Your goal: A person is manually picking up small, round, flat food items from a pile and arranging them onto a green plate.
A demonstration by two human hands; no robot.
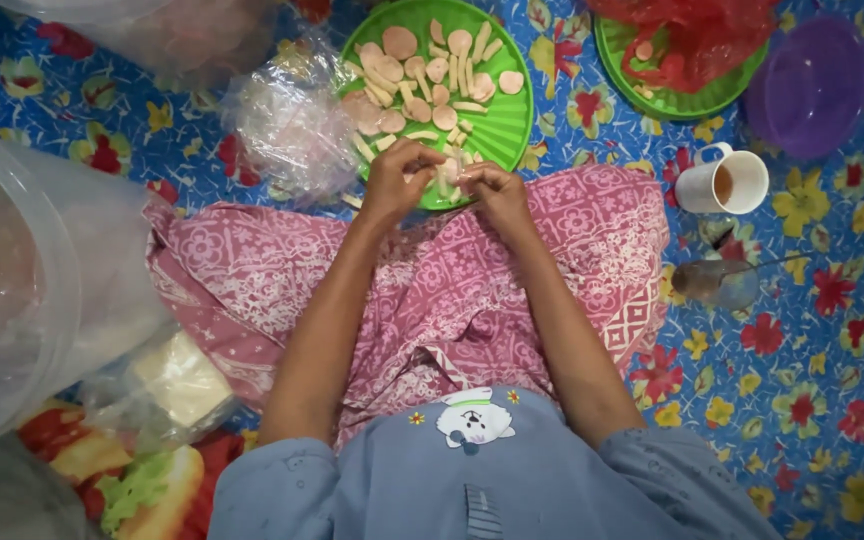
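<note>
My left hand (399, 180) and my right hand (495, 192) meet at the near rim of a green plate (510, 120), fingers pinched together on a small pale piece of food (449, 172) held between them. The plate carries several pinkish round slices and pale sticks (422, 80). Both forearms stretch out over my lap, which is covered with pink patterned cloth (432, 290). The held piece is mostly hidden by the fingers.
A crumpled clear plastic bag (287, 125) lies left of the plate. A second green plate (677, 95) with a red plastic bag, a purple bowl (812, 80), a white mug (722, 183) and a large clear container (22, 280) stand on the blue flowered mat.
</note>
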